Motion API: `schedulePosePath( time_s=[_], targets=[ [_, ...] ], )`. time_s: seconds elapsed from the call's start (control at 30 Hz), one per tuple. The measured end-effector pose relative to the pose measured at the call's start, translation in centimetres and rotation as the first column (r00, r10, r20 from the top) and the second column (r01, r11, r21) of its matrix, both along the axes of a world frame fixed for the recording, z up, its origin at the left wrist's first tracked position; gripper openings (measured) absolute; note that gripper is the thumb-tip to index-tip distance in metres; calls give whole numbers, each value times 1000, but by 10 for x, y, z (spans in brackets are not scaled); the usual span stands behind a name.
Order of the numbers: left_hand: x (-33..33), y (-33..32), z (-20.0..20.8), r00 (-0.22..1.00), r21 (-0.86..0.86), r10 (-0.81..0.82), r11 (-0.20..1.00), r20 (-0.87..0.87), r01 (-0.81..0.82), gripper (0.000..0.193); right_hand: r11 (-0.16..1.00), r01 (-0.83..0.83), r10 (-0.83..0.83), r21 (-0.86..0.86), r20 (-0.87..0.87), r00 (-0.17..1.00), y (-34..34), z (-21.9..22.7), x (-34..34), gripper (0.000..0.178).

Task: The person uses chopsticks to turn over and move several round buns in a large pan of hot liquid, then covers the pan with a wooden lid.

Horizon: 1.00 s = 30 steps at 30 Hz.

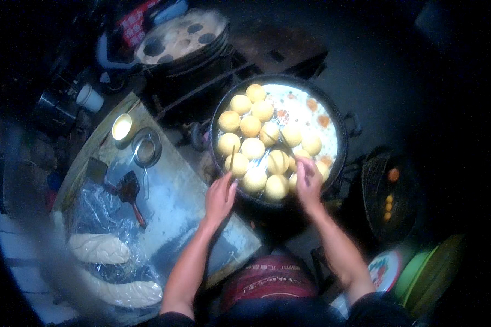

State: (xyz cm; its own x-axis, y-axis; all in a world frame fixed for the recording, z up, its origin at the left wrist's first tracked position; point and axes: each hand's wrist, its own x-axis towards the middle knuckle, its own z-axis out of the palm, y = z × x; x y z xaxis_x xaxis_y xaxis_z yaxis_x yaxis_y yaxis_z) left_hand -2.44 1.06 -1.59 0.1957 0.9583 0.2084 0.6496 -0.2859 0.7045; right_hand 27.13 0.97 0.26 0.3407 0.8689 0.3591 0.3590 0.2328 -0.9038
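Note:
A wide dark pan (pixel 342 139) in front of me holds many golden round dough balls (pixel 250 126), crowded over its left and lower parts. Its upper right part is glaring white with a few small brown spots. At the pan's lower left edge, my left hand (pixel 220 197) is closed around a thin stick (pixel 232 158), whose tip reaches the balls. My right hand (pixel 309 182) is over the balls at the lower right. It grips a dark thin stick (pixel 287 145) slanting up and left among them. Bright glare blurs the sticks' far ends.
Left of the pan, a worktop (pixel 177 223) bears a strainer (pixel 145 150), a small bowl (pixel 122 127), a dark spatula (pixel 129 191) and pale dough (pixel 99 248) under plastic. A round stove (pixel 183 41) with holes stands behind. At right hangs a wire basket (pixel 373 185) near green basins (pixel 414 275).

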Motion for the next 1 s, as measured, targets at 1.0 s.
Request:
schedulePosePath(
  time_s=[1.0],
  targets=[
    [49,-45,20,976,-60,-202,976,85,208,42,994,1,-8,-105,-62,998,6,-10,25,17]
  ],
)
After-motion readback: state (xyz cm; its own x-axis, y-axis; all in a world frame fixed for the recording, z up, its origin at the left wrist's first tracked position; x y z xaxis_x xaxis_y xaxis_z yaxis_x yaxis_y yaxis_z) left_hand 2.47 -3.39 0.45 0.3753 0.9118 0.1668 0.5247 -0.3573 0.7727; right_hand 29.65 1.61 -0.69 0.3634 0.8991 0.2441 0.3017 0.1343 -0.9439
